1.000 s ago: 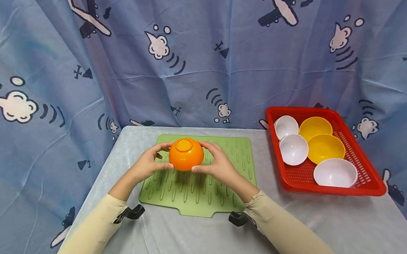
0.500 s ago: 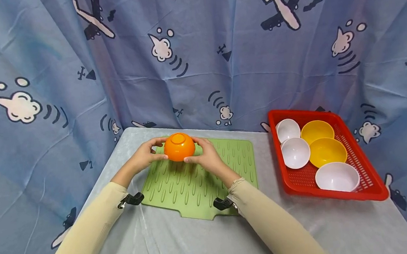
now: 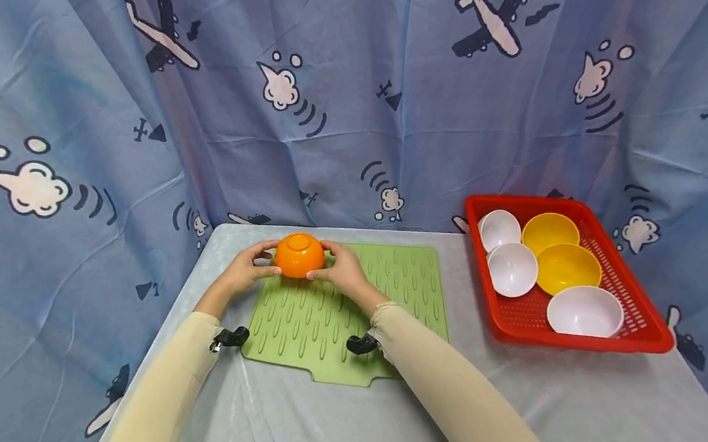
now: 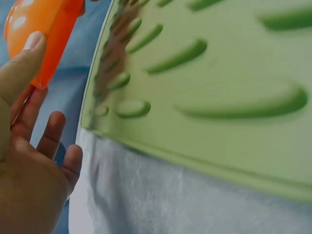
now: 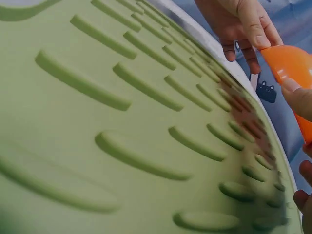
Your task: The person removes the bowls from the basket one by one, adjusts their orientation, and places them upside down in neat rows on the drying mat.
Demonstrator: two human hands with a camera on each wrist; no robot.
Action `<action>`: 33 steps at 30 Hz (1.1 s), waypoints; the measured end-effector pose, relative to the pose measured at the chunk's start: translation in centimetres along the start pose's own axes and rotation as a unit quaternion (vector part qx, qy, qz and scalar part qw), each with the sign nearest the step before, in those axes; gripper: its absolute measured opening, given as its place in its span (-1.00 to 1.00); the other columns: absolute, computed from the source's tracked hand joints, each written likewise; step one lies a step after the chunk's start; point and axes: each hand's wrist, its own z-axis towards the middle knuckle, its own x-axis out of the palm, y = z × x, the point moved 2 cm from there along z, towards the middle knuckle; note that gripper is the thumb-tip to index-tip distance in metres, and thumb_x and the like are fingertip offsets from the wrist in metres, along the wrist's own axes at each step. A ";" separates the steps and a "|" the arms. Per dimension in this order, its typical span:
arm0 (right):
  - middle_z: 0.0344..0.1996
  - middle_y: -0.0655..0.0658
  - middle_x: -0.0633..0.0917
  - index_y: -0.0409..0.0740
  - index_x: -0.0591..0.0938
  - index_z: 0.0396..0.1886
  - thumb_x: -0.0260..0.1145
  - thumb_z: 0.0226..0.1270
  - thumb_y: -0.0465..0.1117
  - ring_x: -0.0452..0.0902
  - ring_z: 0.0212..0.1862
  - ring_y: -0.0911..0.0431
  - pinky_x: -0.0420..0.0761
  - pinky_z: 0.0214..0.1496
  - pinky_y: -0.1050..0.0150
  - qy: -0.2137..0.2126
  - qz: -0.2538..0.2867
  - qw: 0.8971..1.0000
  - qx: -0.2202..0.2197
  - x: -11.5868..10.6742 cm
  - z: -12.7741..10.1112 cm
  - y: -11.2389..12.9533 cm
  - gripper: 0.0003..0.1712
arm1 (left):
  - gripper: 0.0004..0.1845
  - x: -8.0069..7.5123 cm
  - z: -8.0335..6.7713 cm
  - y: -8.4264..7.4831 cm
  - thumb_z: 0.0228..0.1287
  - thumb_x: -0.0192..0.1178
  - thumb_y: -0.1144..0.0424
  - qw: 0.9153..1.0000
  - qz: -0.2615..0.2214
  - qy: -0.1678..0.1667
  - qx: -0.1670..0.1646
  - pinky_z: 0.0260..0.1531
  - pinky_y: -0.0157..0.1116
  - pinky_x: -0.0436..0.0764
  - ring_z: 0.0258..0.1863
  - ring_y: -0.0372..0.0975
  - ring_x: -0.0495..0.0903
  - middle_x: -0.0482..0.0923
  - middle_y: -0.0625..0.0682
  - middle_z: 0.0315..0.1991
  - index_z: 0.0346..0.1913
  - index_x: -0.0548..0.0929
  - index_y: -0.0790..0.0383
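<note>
An orange bowl (image 3: 299, 256), turned upside down, is held between both hands over the back left part of a green ridged mat (image 3: 349, 318). My left hand (image 3: 245, 270) pinches its left rim, thumb in front and fingers behind. On the opposite side my right hand (image 3: 342, 270) grips the rim the same way. In the left wrist view the thumb presses the outside of the orange bowl (image 4: 46, 39), and the lower fingers hang free. The right wrist view shows the bowl (image 5: 290, 61) apart from the mat, with a reddish reflection below.
To the right stands a red basket (image 3: 491, 300) with white bowls (image 3: 584, 312) and yellow bowls (image 3: 568, 268) in it. A pale grey cloth (image 3: 283, 428) covers the table. Behind hangs a blue curtain (image 3: 337, 167) with airplane prints.
Both hands have carried the orange bowl left and toward the back of the mat, and it now appears lower, nearer the mat's back left corner. The basket stays put.
</note>
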 end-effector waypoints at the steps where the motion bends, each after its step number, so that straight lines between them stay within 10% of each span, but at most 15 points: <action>1: 0.33 -0.17 0.57 -0.07 0.49 0.45 0.69 0.03 -0.03 0.41 0.37 -0.11 0.40 0.42 -0.08 -0.003 -0.001 1.000 0.001 0.3 0.1 -0.1 -0.04 | -0.28 -0.1 0.1 0.3 0.29 0.43 0.27 1.000 -0.001 0.001 0.001 0.29 0.10 0.38 0.35 0.11 0.38 0.40 0.15 0.44 0.49 0.41 0.14; 33: 0.31 0.00 0.61 0.07 0.50 0.45 0.62 0.07 0.18 0.27 0.40 -0.03 0.11 0.43 -0.04 -0.044 -0.156 0.987 0.008 3.5 0.5 -1.3 -0.06 | -0.24 -0.3 1.0 2.3 0.21 0.49 0.29 0.997 0.068 0.003 -0.042 0.43 0.09 0.27 0.37 0.13 0.38 0.42 0.23 0.43 0.46 0.43 0.26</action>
